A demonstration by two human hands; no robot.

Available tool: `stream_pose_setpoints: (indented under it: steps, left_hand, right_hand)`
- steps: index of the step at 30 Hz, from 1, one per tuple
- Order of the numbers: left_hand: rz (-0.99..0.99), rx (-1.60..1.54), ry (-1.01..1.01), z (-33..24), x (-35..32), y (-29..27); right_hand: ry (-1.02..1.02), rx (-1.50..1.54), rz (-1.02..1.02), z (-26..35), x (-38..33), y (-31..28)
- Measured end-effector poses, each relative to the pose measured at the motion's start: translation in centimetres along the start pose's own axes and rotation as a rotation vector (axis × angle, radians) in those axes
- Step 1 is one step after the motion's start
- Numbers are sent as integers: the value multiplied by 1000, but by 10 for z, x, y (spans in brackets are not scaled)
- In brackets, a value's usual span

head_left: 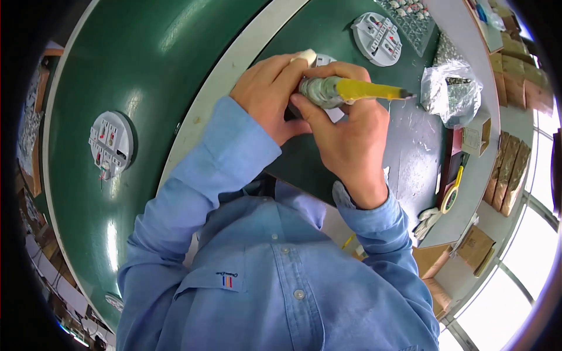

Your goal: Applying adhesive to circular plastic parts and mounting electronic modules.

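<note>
My right hand (pixel 351 134) is wrapped round a tool with a grey, clear-wrapped body and a yellow tapering end (pixel 369 90) tipped in black. That end points up and to the right; its lower end is hidden. Under the tool, bits of a white plastic part (pixel 324 59) show between my hands. My left hand (pixel 272 93) curls round the left side of this part, with a white covering on one fingertip and the thumb on the near side. Most of the part is covered by my fingers. Beyond my hands lies a round white plastic part (pixel 376 40) with small components.
Left of a pale rail (pixel 202 111), a green surface (pixel 76 216) carries another round white part (pixel 111 143) with wires. To the right are a clear plastic bag (pixel 451 90), a tray of small parts (pixel 410 20), yellow-handled scissors (pixel 452 196), a glove (pixel 427 222) and cardboard boxes (pixel 475 245).
</note>
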State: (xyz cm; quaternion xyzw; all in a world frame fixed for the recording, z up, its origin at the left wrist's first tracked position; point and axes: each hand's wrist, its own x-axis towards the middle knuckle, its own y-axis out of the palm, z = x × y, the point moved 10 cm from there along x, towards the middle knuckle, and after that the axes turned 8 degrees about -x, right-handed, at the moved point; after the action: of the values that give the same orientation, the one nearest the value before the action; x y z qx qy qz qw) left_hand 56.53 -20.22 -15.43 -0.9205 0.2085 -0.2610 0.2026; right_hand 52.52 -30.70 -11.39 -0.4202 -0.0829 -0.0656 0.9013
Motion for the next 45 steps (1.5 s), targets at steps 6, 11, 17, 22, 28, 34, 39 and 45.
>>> stream_pose_setpoints:
  steps: [6,11,17,22,28,34,39,45]
  left_hand:
    - [-24,-69,-25,10,0,5]
    - [56,-68,-67,11,-3,10]
    - [49,-54,-62,13,1,13]
    - [80,-67,-33,15,11,18]
    - [-32,19,121,-4,20,-2]
    - [15,-61,265,-27,25,34]
    - [35,-35,227,-18,29,38]
    - [65,-74,80,2,26,8]
  right_hand:
    - [212,182,125,-24,15,-3]
    - [294,255,-166,-47,-5,-49]
    - [166,40,-98,-45,-6,-29]
    - [-18,-127,-153,-34,-3,-28]
    - [552,159,-210,-117,-23,-82]
    - [217,-388,-276,-85,-45,-99]
    - [53,-316,-35,-56,-28,-34]
    - [-20,-9,176,-46,6,-8]
